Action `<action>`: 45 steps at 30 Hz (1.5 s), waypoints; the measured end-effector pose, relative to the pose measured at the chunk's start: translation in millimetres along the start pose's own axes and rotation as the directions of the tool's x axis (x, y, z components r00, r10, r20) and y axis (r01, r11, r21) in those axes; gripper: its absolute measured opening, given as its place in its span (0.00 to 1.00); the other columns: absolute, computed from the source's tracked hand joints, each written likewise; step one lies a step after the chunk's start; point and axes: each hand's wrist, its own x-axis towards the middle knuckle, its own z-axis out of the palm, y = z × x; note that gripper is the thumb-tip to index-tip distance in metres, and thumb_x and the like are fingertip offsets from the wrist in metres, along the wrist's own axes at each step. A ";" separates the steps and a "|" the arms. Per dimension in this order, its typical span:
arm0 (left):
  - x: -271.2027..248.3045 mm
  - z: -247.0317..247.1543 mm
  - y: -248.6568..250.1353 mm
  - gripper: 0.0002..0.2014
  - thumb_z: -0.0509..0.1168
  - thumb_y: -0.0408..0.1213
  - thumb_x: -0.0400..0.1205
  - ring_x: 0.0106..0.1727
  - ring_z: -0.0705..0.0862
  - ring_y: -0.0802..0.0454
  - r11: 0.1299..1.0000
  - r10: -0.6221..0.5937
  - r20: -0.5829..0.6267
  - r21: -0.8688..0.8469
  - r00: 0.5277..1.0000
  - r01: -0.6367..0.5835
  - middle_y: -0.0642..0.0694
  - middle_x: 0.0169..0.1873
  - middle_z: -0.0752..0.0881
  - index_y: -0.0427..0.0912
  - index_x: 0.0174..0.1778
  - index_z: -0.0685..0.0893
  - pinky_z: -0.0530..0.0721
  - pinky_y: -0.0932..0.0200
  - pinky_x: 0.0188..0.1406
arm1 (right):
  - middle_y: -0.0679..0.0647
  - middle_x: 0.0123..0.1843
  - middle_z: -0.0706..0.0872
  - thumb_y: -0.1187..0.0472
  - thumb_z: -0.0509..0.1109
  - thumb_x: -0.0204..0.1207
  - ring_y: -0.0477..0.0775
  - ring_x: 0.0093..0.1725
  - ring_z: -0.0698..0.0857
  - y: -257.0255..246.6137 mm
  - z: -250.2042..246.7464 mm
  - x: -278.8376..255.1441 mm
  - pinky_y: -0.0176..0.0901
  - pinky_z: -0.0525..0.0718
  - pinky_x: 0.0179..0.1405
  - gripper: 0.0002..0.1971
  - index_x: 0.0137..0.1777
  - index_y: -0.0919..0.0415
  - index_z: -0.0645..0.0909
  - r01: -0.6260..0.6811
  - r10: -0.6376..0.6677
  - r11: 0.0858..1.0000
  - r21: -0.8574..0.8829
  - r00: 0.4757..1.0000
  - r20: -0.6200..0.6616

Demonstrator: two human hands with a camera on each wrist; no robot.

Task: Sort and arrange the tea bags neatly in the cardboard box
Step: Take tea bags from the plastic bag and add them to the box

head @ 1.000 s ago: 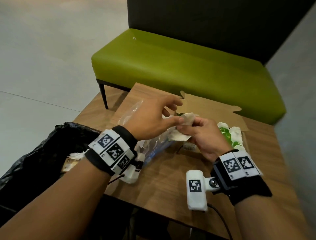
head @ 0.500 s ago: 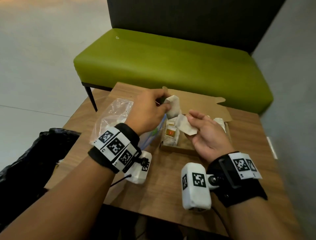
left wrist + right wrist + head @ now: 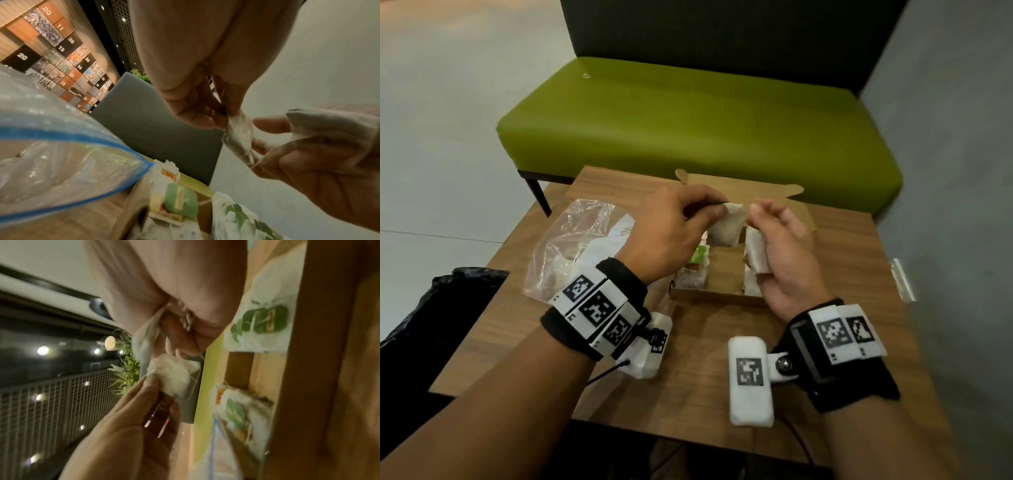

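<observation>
Over the open cardboard box (image 3: 719, 296) my left hand (image 3: 717, 210) pinches the top of a white tea bag (image 3: 726, 229), which hangs down. My right hand (image 3: 759, 240) sits just to its right and grips a second white tea bag (image 3: 755, 255) in curled fingers. In the left wrist view the pinched tea bag (image 3: 238, 138) dangles by the right hand (image 3: 318, 155). In the right wrist view my right hand's tea bag (image 3: 147, 335) sits above the left hand's tea bag (image 3: 176, 378). Green-labelled tea bags (image 3: 697, 270) lie along the box's left and right sides.
A clear zip bag (image 3: 575, 246) lies on the wooden table (image 3: 688, 387) left of the box. A black bin bag (image 3: 431, 308) hangs at the table's left edge. The box lid (image 3: 726, 186) stands open toward a green bench (image 3: 698, 126).
The hands, joined on a clump of tea bags a second ago, have come apart, each holding one bag. Both now hover over the box.
</observation>
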 end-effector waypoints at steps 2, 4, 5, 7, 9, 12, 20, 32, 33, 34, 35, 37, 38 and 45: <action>0.7 0.7 -1.8 0.07 0.69 0.40 0.83 0.36 0.86 0.57 0.997 -0.016 0.000 -0.074 1.000 0.016 0.52 0.35 0.90 0.44 0.49 0.91 0.84 0.57 0.37 | 0.58 0.54 0.90 0.63 0.73 0.82 0.53 0.51 0.90 4.9 -3.4 -1.5 0.46 0.88 0.49 0.06 0.56 0.54 0.84 0.089 -0.077 0.987 -0.130 0.993 0.094; 1.9 1.0 -2.5 0.07 0.70 0.38 0.83 0.35 0.88 0.51 0.988 -0.042 -0.002 -0.147 0.999 0.041 0.46 0.35 0.91 0.42 0.48 0.92 0.86 0.54 0.36 | 0.55 0.54 0.92 0.60 0.75 0.82 0.55 0.55 0.90 9.0 -5.2 -2.2 0.47 0.88 0.52 0.05 0.56 0.53 0.86 0.184 -0.155 0.942 -0.281 0.980 0.123; 1.8 2.2 -2.1 0.06 0.70 0.37 0.83 0.36 0.89 0.51 0.979 -0.062 0.000 -0.196 0.998 0.061 0.45 0.36 0.91 0.41 0.48 0.92 0.86 0.55 0.36 | 0.54 0.53 0.92 0.59 0.75 0.81 0.56 0.57 0.90 11.3 -6.6 -1.6 0.49 0.88 0.55 0.04 0.55 0.53 0.87 0.230 -0.196 0.913 -0.338 0.972 0.131; 0.4 3.6 0.0 0.05 0.70 0.34 0.83 0.38 0.90 0.54 0.952 -0.114 -0.009 -0.287 0.993 0.107 0.44 0.39 0.92 0.42 0.47 0.92 0.87 0.59 0.37 | 0.54 0.51 0.93 0.59 0.75 0.82 0.60 0.57 0.89 15.0 -8.1 -0.4 0.55 0.87 0.60 0.02 0.52 0.53 0.89 0.274 -0.241 0.888 -0.369 0.961 0.134; 0.3 4.7 0.0 0.06 0.69 0.34 0.84 0.41 0.91 0.51 0.927 -0.178 -0.036 -0.342 0.983 0.156 0.45 0.41 0.92 0.44 0.48 0.92 0.87 0.58 0.38 | 0.55 0.51 0.93 0.61 0.73 0.82 0.62 0.58 0.89 16.1 -9.0 1.1 0.57 0.86 0.61 0.03 0.51 0.55 0.89 0.248 -0.224 0.918 -0.310 0.968 0.111; 2.7 1.2 -4.2 0.07 0.68 0.37 0.84 0.40 0.90 0.54 0.944 -0.233 -0.104 -0.262 0.967 0.199 0.51 0.39 0.92 0.47 0.47 0.92 0.84 0.59 0.38 | 0.61 0.54 0.93 0.61 0.71 0.84 0.64 0.58 0.90 12.1 -11.2 1.5 0.62 0.86 0.61 0.06 0.54 0.60 0.88 0.140 -0.127 0.980 -0.139 0.987 0.098; 0.0 -8.8 -4.4 0.13 0.69 0.47 0.82 0.52 0.84 0.61 0.961 -0.230 0.096 0.182 0.968 0.210 0.59 0.55 0.85 0.52 0.61 0.85 0.84 0.61 0.44 | 0.56 0.48 0.93 0.62 0.70 0.84 0.53 0.47 0.90 -2.3 -16.5 1.9 0.53 0.89 0.48 0.05 0.49 0.57 0.88 0.116 -0.123 0.991 0.064 0.985 0.120; 8.1 -4.7 10.0 0.06 0.68 0.35 0.84 0.34 0.82 0.59 0.932 -0.159 -0.037 -0.336 0.987 0.138 0.46 0.35 0.88 0.42 0.45 0.90 0.81 0.63 0.30 | 0.55 0.47 0.93 0.65 0.72 0.83 0.45 0.50 0.90 12.0 -7.0 -3.5 0.36 0.86 0.52 0.05 0.51 0.57 0.89 0.242 -0.172 0.942 -0.232 0.942 0.287; 8.4 -6.7 10.7 0.06 0.67 0.35 0.84 0.35 0.83 0.59 0.908 -0.192 -0.032 -0.386 0.981 0.165 0.44 0.37 0.88 0.41 0.46 0.90 0.81 0.64 0.29 | 0.55 0.47 0.93 0.65 0.71 0.84 0.44 0.50 0.90 13.4 -6.4 -4.9 0.35 0.86 0.52 0.06 0.52 0.58 0.89 0.240 -0.150 0.932 -0.271 0.937 0.314; 8.7 -8.8 11.4 0.07 0.67 0.35 0.85 0.36 0.84 0.58 0.883 -0.218 -0.022 -0.430 0.976 0.188 0.42 0.39 0.88 0.40 0.48 0.90 0.82 0.64 0.28 | 0.53 0.46 0.93 0.66 0.70 0.84 0.42 0.49 0.90 14.6 -5.6 -5.9 0.34 0.85 0.52 0.06 0.53 0.61 0.89 0.243 -0.133 0.920 -0.308 0.932 0.336; 9.0 -10.5 10.9 0.08 0.66 0.36 0.85 0.37 0.85 0.57 0.865 -0.235 -0.013 -0.458 0.972 0.203 0.39 0.40 0.88 0.39 0.49 0.90 0.83 0.64 0.27 | 0.51 0.43 0.93 0.66 0.70 0.84 0.42 0.47 0.90 15.7 -4.8 -6.8 0.32 0.85 0.50 0.06 0.52 0.62 0.89 0.252 -0.122 0.904 -0.345 0.926 0.356; 9.8 -13.4 8.4 0.09 0.66 0.37 0.86 0.39 0.86 0.54 0.852 -0.256 -0.011 -0.476 0.967 0.220 0.35 0.43 0.88 0.37 0.51 0.90 0.86 0.61 0.28 | 0.48 0.38 0.91 0.64 0.71 0.84 0.42 0.43 0.89 17.0 -3.8 -8.3 0.32 0.84 0.49 0.07 0.45 0.59 0.89 0.271 -0.100 0.869 -0.414 0.916 0.389; 10.3 -14.6 6.6 0.09 0.66 0.38 0.85 0.40 0.86 0.54 0.854 -0.261 -0.015 -0.470 0.965 0.224 0.36 0.43 0.88 0.38 0.51 0.90 0.86 0.60 0.29 | 0.48 0.36 0.90 0.63 0.71 0.83 0.43 0.42 0.88 17.3 -4.4 -8.6 0.33 0.84 0.49 0.08 0.43 0.58 0.88 0.273 -0.091 0.858 -0.435 0.914 0.395; 10.4 -22.0 7.6 0.07 0.67 0.39 0.85 0.37 0.86 0.55 0.911 -0.226 0.006 -0.352 0.974 0.214 0.38 0.41 0.88 0.43 0.47 0.90 0.84 0.60 0.27 | 0.44 0.49 0.89 0.64 0.78 0.76 0.35 0.51 0.86 15.9 -11.3 -3.9 0.32 0.82 0.49 0.11 0.51 0.47 0.85 0.311 -0.221 0.812 -0.493 0.947 0.234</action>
